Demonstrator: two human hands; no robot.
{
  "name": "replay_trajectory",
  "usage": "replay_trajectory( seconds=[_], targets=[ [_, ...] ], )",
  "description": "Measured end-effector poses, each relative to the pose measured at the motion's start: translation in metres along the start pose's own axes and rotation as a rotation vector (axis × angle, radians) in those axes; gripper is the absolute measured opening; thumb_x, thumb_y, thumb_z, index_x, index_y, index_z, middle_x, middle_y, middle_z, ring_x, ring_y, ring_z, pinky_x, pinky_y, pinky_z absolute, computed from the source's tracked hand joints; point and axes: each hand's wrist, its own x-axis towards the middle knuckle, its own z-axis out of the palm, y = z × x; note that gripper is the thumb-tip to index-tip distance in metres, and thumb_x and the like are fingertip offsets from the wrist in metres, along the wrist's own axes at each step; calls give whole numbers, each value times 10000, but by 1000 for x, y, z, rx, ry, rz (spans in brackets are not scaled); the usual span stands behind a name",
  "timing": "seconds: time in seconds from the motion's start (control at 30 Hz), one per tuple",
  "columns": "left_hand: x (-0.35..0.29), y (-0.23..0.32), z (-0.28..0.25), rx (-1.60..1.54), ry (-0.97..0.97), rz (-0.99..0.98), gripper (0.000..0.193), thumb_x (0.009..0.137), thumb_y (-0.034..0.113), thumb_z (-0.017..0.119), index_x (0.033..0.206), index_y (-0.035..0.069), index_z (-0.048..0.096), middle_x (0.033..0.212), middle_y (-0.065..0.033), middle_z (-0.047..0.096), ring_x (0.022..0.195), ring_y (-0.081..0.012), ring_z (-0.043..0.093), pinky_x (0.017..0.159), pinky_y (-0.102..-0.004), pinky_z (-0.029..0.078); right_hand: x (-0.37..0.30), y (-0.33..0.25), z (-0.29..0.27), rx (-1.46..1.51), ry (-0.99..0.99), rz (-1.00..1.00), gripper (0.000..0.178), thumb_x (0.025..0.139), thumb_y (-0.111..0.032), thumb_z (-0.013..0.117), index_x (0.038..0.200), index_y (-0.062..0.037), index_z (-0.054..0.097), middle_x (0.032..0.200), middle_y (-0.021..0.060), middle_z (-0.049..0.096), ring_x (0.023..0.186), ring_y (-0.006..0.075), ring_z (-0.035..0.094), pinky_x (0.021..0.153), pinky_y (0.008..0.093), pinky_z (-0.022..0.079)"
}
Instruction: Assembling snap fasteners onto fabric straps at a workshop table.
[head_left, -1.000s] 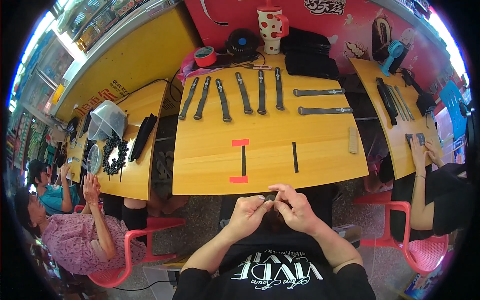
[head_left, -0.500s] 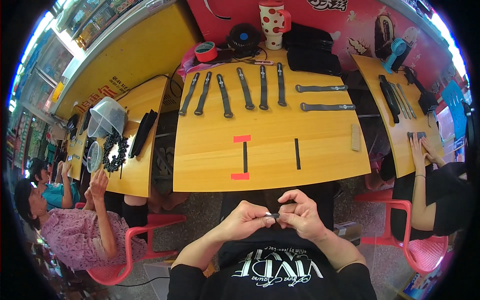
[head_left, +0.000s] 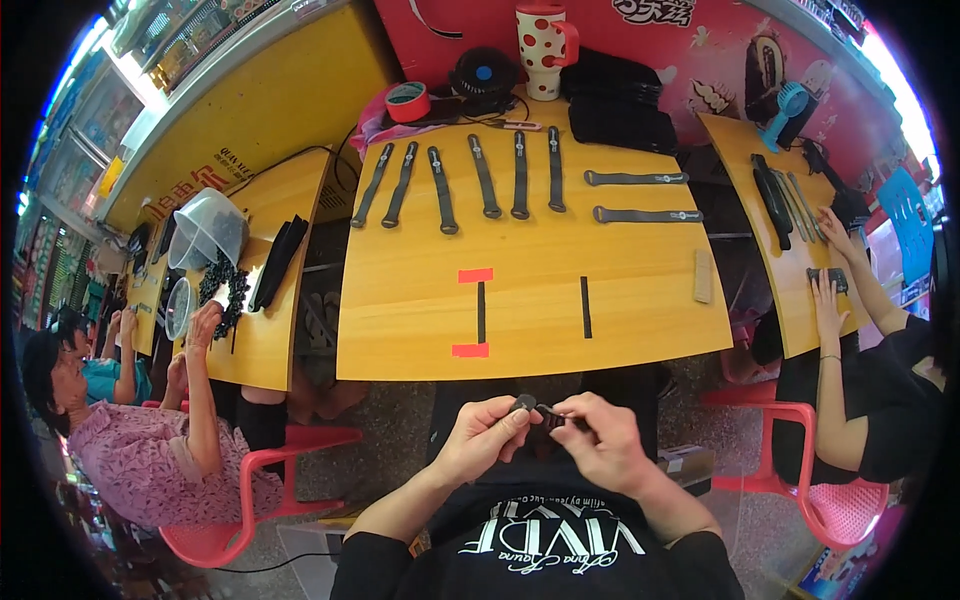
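Over my lap, just off the table's near edge, both hands work on a small black strap (head_left: 524, 402). My left hand (head_left: 480, 442) pinches it between thumb and fingers, and a rounded end sticks up above the thumb. My right hand (head_left: 605, 447) closes on the other part, which looks folded or looped; the fingers hide much of it. Dark grey straps (head_left: 520, 177) with ring-like ends lie on the table, several upright in a row and two sideways at the right. Nearer me are two thin black strips (head_left: 586, 308), one between pieces of red tape (head_left: 471, 351).
On the wooden table (head_left: 400, 310) stand a spotted tumbler (head_left: 541, 55), a tape roll (head_left: 407, 102), a black fan (head_left: 485, 75) and a black fabric stack (head_left: 622, 115). A beige strip (head_left: 703, 277) lies right. People work at side tables; a tub (head_left: 210, 230) and black pieces (head_left: 230, 285) stand left.
My right hand has turned over, its fingers now closed on the strap, and a rounded end shows at my left thumb. The person at right reaches forward; the one at left touches the black pieces.
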Motion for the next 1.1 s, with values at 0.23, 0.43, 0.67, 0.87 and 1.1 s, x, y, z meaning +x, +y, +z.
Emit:
replay_trajectory(
  seconds=[0.23,0.43,0.67,0.87,1.1],
  targets=[
    [3,-2,2,-215,-30,-40,280,1037,201,469,1034,-13,649,715,-3,551,536,-65,456,477,-198,379,-4,8,19,-268,127,-120,167,819,40,676,972,-9,631,715,107,578,557,236,577,480,312,435],
    [5,-5,6,-291,0,-46,298,1041,218,459,1037,-10,652,733,-14,557,548,-76,459,481,-202,383,-3,6,22,-368,130,-123,157,804,29,681,949,-10,637,698,109,559,561,269,581,479,338,441],
    [5,-7,4,-297,-6,-41,298,1039,226,466,1049,-7,652,736,-12,557,554,-77,465,483,-198,382,-3,7,23,-390,117,-106,150,808,17,681,948,-6,634,703,107,559,568,270,590,482,344,444],
    [7,-9,3,-294,-1,-45,299,1038,232,472,1042,-7,651,732,-10,555,550,-77,465,478,-198,378,-2,8,21,-398,117,-104,163,801,23,678,954,-7,630,704,107,561,572,273,592,486,347,448],
    [6,-5,4,-278,7,-52,301,1040,229,467,1024,-3,658,721,-2,548,545,-71,460,475,-196,374,-2,7,22,-412,96,-103,175,792,25,677,957,-12,631,711,105,565,584,270,602,493,347,456]
  ],
)
